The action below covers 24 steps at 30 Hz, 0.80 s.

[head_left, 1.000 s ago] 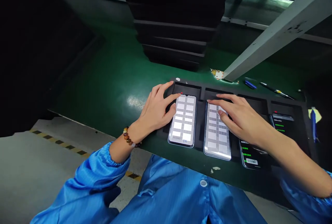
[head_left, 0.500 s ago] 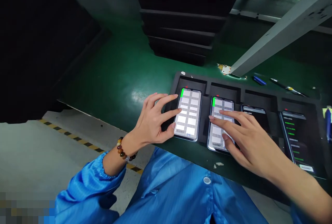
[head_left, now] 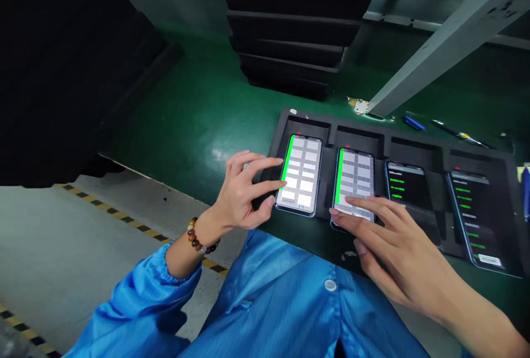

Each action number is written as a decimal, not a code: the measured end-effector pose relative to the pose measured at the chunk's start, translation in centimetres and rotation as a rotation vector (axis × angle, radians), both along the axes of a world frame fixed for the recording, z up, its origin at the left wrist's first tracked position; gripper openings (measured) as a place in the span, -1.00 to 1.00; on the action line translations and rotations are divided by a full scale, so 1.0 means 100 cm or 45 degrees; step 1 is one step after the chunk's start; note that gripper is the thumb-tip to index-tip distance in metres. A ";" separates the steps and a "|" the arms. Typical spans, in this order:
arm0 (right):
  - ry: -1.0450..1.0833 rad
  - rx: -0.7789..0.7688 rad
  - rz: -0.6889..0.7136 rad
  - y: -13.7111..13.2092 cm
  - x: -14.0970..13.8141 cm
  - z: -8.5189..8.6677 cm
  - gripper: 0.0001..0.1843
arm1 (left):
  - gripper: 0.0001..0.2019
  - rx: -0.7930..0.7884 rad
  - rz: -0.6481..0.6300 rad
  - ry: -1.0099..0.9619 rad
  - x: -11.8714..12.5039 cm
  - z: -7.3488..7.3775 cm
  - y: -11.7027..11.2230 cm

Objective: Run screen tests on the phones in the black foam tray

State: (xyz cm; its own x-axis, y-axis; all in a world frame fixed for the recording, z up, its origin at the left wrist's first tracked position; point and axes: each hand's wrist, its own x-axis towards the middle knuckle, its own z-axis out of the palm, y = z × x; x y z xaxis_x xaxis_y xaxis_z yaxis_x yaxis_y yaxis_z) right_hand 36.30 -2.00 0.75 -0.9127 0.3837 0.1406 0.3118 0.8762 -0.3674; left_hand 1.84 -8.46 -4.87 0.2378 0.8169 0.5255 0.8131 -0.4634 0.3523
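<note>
Fingers spread, my left hand (head_left: 248,192) reaches to the left edge of the leftmost smartphone (head_left: 304,173), whose lit screen shows a white grid and a green strip down its left side. My right hand (head_left: 383,231) is also open, its fingertips at the lower left of the second smartphone (head_left: 356,173), which shows the same grid and strip. That hand hides the phone's lower right part. Farther right, a third smartphone (head_left: 408,184) and a fourth smartphone (head_left: 476,220) have dark screens with green text lines. All of them lie in a black tray (head_left: 327,126) with recesses.
A slanted metal post (head_left: 439,43) rises behind the tray. Near its base lie a blue pen cap (head_left: 414,122) and a dark pen-like tool (head_left: 459,132). Black curtains (head_left: 290,21) hang over the green table (head_left: 199,109). Black-and-yellow tape (head_left: 111,215) marks the floor.
Both green strips have grown downward along the screens. My right fingers have slid down the second phone, and my left fingers slightly down the first. More green text shows on the third phone.
</note>
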 end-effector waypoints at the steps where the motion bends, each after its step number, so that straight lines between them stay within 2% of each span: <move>1: 0.004 -0.013 0.004 -0.002 0.001 0.001 -0.46 | -0.68 -0.011 0.003 0.004 -0.001 0.001 0.005; 6: 0.041 -0.056 0.030 -0.011 0.003 0.002 -0.44 | -0.70 -0.004 -0.017 0.005 0.000 0.003 0.017; 12: 0.071 -0.088 0.027 -0.013 0.005 -0.001 -0.42 | -0.65 0.059 -0.134 -0.052 -0.001 -0.001 -0.005; 16: 0.083 -0.084 0.035 -0.010 0.004 -0.001 -0.42 | -0.64 0.063 -0.105 -0.024 -0.001 -0.004 -0.019; 20: 0.083 -0.092 0.038 -0.009 0.006 0.000 -0.43 | -0.65 0.083 -0.104 -0.053 0.001 -0.002 -0.021; 24: 0.070 -0.128 -0.036 -0.010 0.017 -0.001 -0.43 | -0.67 0.050 -0.176 -0.076 0.006 0.003 -0.015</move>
State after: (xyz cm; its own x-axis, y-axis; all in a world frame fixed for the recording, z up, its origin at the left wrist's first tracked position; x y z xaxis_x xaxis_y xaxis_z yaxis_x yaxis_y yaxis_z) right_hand 37.97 -3.01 0.67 -0.8933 0.4235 0.1501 0.3124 0.8255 -0.4701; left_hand 2.39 -9.96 -4.56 0.3139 0.7571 0.5730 0.7188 -0.5838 0.3776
